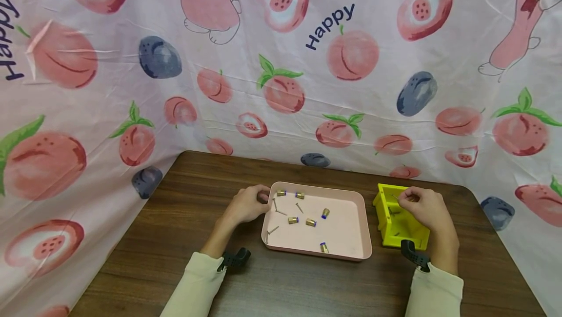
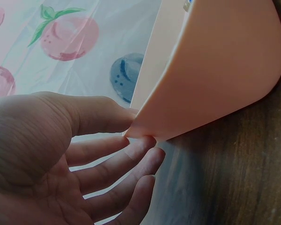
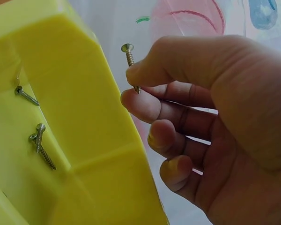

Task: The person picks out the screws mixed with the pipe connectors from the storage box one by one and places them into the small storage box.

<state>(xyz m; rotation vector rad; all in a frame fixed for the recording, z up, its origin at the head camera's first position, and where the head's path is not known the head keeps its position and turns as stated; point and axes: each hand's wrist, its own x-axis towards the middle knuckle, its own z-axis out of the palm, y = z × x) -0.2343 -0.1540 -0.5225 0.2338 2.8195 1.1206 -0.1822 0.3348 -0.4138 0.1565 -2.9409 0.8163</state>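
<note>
My right hand [image 1: 423, 205] pinches a screw [image 3: 129, 56] between thumb and index finger, over the yellow bin [image 1: 385, 224]. The screw's head points up in the right wrist view. Inside the bin lie several more screws [image 3: 40, 133]. At the left rim of the pink tray [image 1: 344, 234], my left hand [image 1: 247, 205] holds the edge between thumb and fingertips. Within the tray are loose screws [image 1: 299, 208], mostly toward its left side, and several brass fittings with blue collars [image 1: 311, 222].
Both containers stand on a dark wooden table [image 1: 175, 239], the bin just right of the tray with a narrow gap between. A fruit-printed cloth [image 1: 281, 53] hangs behind the table and along its sides.
</note>
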